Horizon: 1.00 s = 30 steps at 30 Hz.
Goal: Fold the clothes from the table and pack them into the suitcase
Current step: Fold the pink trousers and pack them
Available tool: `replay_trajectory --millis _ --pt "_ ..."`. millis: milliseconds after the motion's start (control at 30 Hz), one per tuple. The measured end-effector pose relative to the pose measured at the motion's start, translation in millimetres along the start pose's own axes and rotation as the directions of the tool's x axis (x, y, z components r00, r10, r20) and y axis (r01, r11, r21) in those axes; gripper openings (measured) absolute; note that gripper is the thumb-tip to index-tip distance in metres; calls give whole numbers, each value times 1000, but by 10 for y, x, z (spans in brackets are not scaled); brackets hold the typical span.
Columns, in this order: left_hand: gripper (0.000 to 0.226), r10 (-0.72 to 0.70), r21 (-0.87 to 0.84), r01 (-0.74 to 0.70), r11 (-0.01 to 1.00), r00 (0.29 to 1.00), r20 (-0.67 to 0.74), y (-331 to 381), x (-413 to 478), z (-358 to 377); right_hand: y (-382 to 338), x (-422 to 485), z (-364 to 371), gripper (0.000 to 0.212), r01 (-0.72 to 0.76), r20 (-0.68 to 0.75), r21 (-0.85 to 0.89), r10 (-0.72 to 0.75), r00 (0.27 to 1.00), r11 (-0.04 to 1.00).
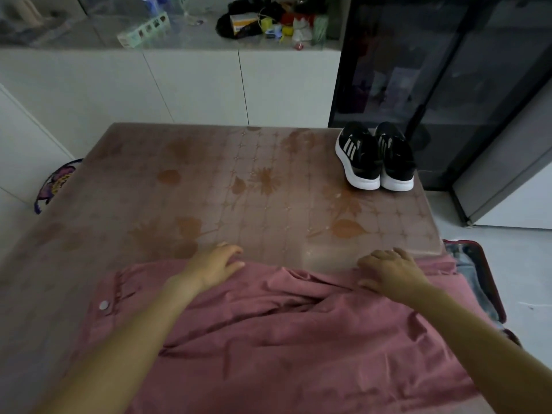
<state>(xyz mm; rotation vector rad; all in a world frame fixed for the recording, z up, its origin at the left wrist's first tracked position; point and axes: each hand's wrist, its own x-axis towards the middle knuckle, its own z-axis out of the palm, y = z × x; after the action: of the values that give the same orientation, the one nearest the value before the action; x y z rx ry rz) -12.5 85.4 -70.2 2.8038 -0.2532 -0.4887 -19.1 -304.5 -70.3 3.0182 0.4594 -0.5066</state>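
Judging by what lies on the table (209, 180), the task is taken to be partly done, with folding in hand. A pink shirt (298, 339) is spread across the near side of the table, creased and not yet folded, with a white button (104, 305) showing towards its left end. The left hand (213, 265) is laid on the shirt's far edge, left of the table's middle, fingers loosely extended and nothing gripped. The right hand (389, 271) is set on the same edge towards the table's right side, fingers arched down onto the cloth; whether the fabric is pinched cannot be told. A pair of black and white shoes (376, 158) is stood at the far right corner of the table, not yet packed if they are meant to go in. A red suitcase (493, 282) is seen open on the floor just past the table's right edge, with blue cloth (469, 264) already inside, so some packing is judged done. No other clothes are seen on the table; the shirt is left to be smoothed, folded and carried across.
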Motion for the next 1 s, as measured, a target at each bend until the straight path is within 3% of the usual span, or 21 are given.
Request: replay_trajectory --millis 133,200,267,367,467,533,600,733,800,900,1000 --pt "27 -32 6 31 999 993 118 -19 202 112 29 85 24 52 19 80 94 -27 996 995" --pt "27 -7 -14 11 1000 965 261 -34 222 105 42 119 7 45 65 135 80 -76 988 995" --pt "28 33 26 -41 999 963 269 -35 216 66 76 143 -34 32 91 127 127 -107 986 988" --pt "24 42 47 -38 998 997 -71 -16 238 -140 169 217 -151 36 99 -85 264 -79 993 959" --pt "23 56 50 -41 998 942 -332 92 373 -375 244 359 -240 57 41 -270 181 10 963 983" --pt "20 45 47 -27 999 904 -426 220 485 -456 232 423 -291 44 -71 -405 145 125 906 987" --pt "19 19 71 15 997 889 -458 340 569 -394 191 463 -320 31 -173 -413 139 215 885 975" --pt "44 133 156 -77 985 912 -388 534 522 -38 205 504 -334 39 -226 -165 224 266 950 948" --pt "59 176 253 -119 960 960 -217 535 427 120 292 459 -330 59 -203 -36 277 221 975 939" --pt "75 82 310 -96 946 995 57 398 293 313 523 265 -291 84 -219 38 314 218 975 924" --pt "91 66 298 -90 950 994 87 348 233 376 852 -59 -146 85 -304 69 208 296 953 930"
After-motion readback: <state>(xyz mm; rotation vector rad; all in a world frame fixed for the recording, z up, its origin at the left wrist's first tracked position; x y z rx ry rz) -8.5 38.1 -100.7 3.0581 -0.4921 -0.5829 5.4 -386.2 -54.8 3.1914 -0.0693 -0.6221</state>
